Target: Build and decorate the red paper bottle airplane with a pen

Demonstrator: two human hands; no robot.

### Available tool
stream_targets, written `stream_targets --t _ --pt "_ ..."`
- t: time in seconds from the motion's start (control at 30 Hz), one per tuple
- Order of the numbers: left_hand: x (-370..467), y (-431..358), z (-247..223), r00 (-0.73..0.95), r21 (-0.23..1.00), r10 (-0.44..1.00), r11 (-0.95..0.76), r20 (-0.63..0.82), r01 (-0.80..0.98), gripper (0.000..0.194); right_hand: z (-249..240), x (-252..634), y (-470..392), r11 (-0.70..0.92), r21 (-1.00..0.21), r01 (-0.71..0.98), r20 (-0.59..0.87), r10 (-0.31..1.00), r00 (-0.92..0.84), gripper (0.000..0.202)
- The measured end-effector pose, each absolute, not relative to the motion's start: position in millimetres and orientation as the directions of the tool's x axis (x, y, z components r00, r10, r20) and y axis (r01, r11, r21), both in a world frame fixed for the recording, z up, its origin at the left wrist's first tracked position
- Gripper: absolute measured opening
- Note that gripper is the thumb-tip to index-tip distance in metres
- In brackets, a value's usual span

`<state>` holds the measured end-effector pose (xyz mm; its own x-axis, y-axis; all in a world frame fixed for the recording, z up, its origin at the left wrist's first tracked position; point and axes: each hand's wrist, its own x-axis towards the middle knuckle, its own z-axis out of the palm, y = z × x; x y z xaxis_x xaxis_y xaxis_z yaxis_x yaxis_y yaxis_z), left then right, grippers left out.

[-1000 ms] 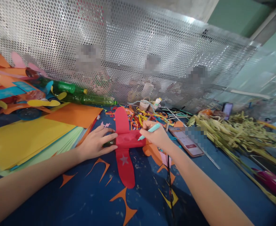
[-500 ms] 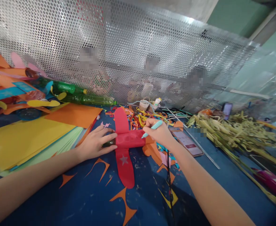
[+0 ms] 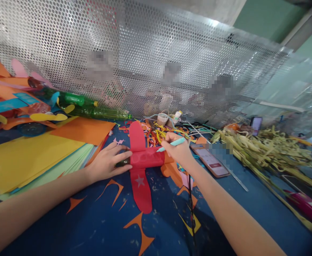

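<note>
A red toy airplane [image 3: 146,158], made of a paper-wrapped bottle with two rounded wings, lies in front of me; a grey star marks its near wing. My left hand [image 3: 110,160] grips its dark bottle end [image 3: 123,162], thumb and fingers at either side. In my right hand [image 3: 175,146] is a light blue marker pen [image 3: 175,142], its tip at the upper side of the red body near the right end. An orange paper piece [image 3: 172,169] is partly hidden under that end.
Yellow and orange sheets [image 3: 33,156] are stacked at left, near finished toy planes [image 3: 25,103] and green bottles [image 3: 102,112]. Paper scraps [image 3: 142,231] litter the blue table. A phone [image 3: 210,160], a pile of dried leaves [image 3: 268,153] and a mesh panel [image 3: 145,42] with people behind it are also there.
The marker pen in my right hand has shifted slightly left and up along the red body and tilts flatter. My left hand and the airplane have stayed in place.
</note>
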<state>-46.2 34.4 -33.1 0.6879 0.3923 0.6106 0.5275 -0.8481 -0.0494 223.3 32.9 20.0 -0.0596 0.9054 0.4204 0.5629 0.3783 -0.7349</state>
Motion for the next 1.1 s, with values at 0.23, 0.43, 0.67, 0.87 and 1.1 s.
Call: stream_targets --t 0.23,0.43,0.67,0.87,1.1 --pt "-45 34 -33 0.683 -0.041 0.413 -0.839 0.603 0.543 0.029 27 213 25 0.423 -0.888 0.179 0.432 0.902 0.011 0.032" --pt "-46 35 -35 0.688 -0.029 0.409 -0.848 0.599 0.529 0.031 16 186 9 0.429 -0.89 0.156 0.388 0.891 -0.235 0.02" --pt "-45 34 -33 0.682 -0.034 0.392 -0.853 0.617 0.521 0.03 3 180 5 0.434 -0.892 0.124 0.415 0.897 -0.152 0.015" --pt "-44 33 -32 0.686 -0.036 0.393 -0.853 0.612 0.521 0.029 1 180 7 0.378 -0.917 0.125 0.358 0.92 -0.159 0.018" --pt "-45 33 -33 0.691 -0.046 0.408 -0.842 0.597 0.537 0.029 -2 179 8 0.348 -0.925 0.152 0.33 0.935 -0.128 0.028"
